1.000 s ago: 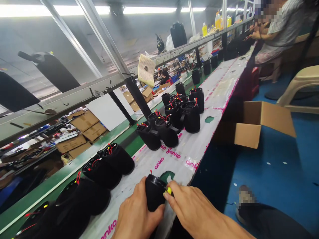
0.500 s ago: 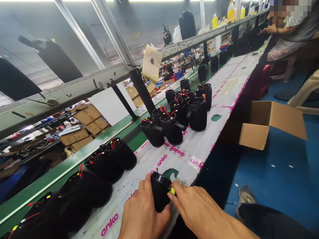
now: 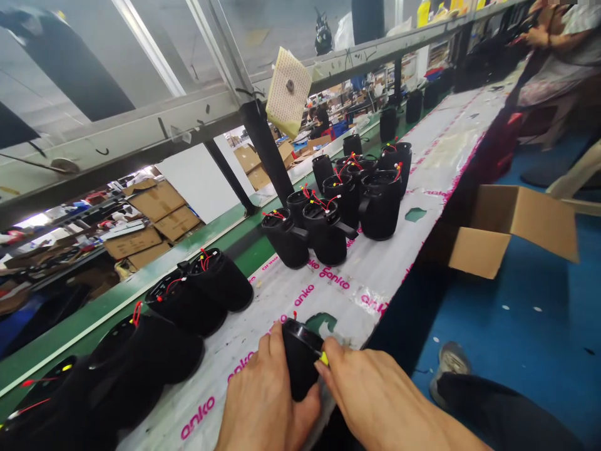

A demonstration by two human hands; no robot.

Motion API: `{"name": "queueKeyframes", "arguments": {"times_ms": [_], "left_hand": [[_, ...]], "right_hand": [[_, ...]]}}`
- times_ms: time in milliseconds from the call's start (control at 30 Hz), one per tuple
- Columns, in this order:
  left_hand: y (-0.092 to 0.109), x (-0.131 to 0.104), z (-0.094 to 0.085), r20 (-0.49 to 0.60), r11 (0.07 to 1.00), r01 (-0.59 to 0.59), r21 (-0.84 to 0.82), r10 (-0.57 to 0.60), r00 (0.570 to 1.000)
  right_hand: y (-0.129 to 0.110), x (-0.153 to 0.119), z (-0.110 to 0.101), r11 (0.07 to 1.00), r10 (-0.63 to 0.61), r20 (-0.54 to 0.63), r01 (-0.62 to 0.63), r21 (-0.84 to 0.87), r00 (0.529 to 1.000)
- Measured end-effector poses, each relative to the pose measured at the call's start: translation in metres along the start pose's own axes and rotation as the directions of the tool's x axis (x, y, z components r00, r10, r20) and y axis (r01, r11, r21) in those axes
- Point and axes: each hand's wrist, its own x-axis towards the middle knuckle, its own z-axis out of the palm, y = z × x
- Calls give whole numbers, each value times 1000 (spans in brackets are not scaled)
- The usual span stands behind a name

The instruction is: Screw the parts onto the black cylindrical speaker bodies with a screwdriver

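Housing (image 3: 299,363), black with a glossy dark rim facing up: in the head view, located at the lower centre, at the near part of the counter (image 3: 444,134). Contact between its base and the counter cannot be confirmed; the hands hide the base.

Left hand (image 3: 268,391): fingers wrapped along the left side of the housing, thumb across its near side, gripping it. Right hand (image 3: 369,383): positioned at the right side of the rim, thumb and index finger pinched on a small yellow piece (image 3: 323,357). The remaining right fingers are not clearly visible; their state cannot be told. A red connector (image 3: 295,314) projects above the far side of the rim.

Counter surface: covered with pale sheeting printed in pink lettering. An opening (image 3: 323,321) in the sheeting, just beyond the housing, exposes green.

Surrounding items: a row of black units (image 3: 223,285) stands left of the left hand, red leads at the tops. A second cluster (image 3: 325,241), likewise fitted with red leads, stands farther along the counter. An open cardboard box (image 3: 479,254) is located to the right of the counter.
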Motion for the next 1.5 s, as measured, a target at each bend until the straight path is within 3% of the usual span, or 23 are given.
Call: {"name": "queueKeyframes", "arguments": {"times_ms": [267, 600, 767, 933, 1067, 1200, 1300, 1367, 1433, 1500], "left_hand": [[-2, 8, -3, 43, 999, -16, 47, 14, 999], [-4, 12, -2, 33, 995, -49, 82, 46, 998], [-2, 8, -3, 64, 994, -60, 90, 54, 996], [-16, 9, -6, 29, 993, -83, -87, 86, 996], [-30, 15, -12, 28, 912, -168, -375, 192, 981], [-37, 16, -12, 52, 879, -158, -450, 202, 978], [-41, 14, -8, 43, 857, -152, -492, 199, 979], [-42, 12, -6, 19, 861, -159, -484, 192, 981], [-39, 8, -6, -11, 880, -165, -446, 179, 984], [-33, 4, -6, -18, 905, -157, -395, 164, 986]], "right_hand": [[-6, 9, -3, 997, 37, -21, -38, -60, 999], [-6, 8, -11, 998, 64, 45, -64, -8, 997], [0, 4, -13, 997, -67, 38, 68, -40, 997], [2, 1, -15, 998, -63, -22, 63, -4, 998], [6, -2, -3, 995, -65, -115, 74, 70, 991], [13, -2, 14, 960, -32, -219, 90, 265, 975], [19, 0, 9, 784, 141, -323, 94, 613, 936], [21, 0, -5, 676, 262, -365, 100, 730, 893], [21, -2, -17, 710, 260, -360, 75, 700, 896], [18, -7, -23, 823, 172, -299, 30, 567, 939]]}}
